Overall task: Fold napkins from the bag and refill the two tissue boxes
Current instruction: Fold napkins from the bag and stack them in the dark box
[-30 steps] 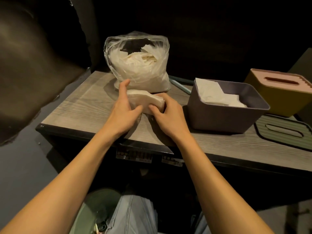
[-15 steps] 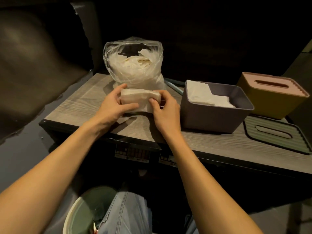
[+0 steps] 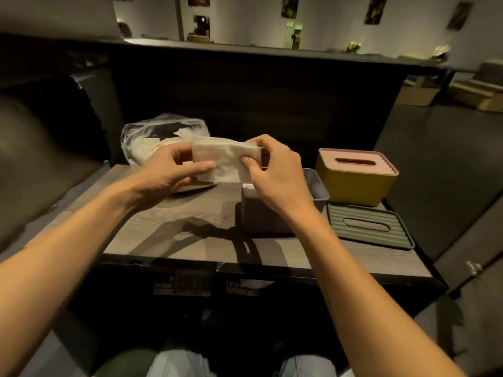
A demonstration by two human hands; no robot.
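Desk (image 3: 168, 235): wood-grain top, carries all items.
Bag (image 3: 152, 134): clear plastic, far left, holding loose napkins.
Yellow tissue box (image 3: 356, 183): far right, lid on.
Grey tissue box (image 3: 318, 186): centre-right, open, mostly hidden behind the right hand.
Green lid (image 3: 367, 227): near right, lying flat.
Folded napkin (image 3: 223, 161): raised above the desk, left of the grey tissue box.
Left hand (image 3: 168, 172), right hand (image 3: 272, 172): each pinching one end of the napkin.
Risk: a loosened pinch would likely let the fold spring open before insertion.
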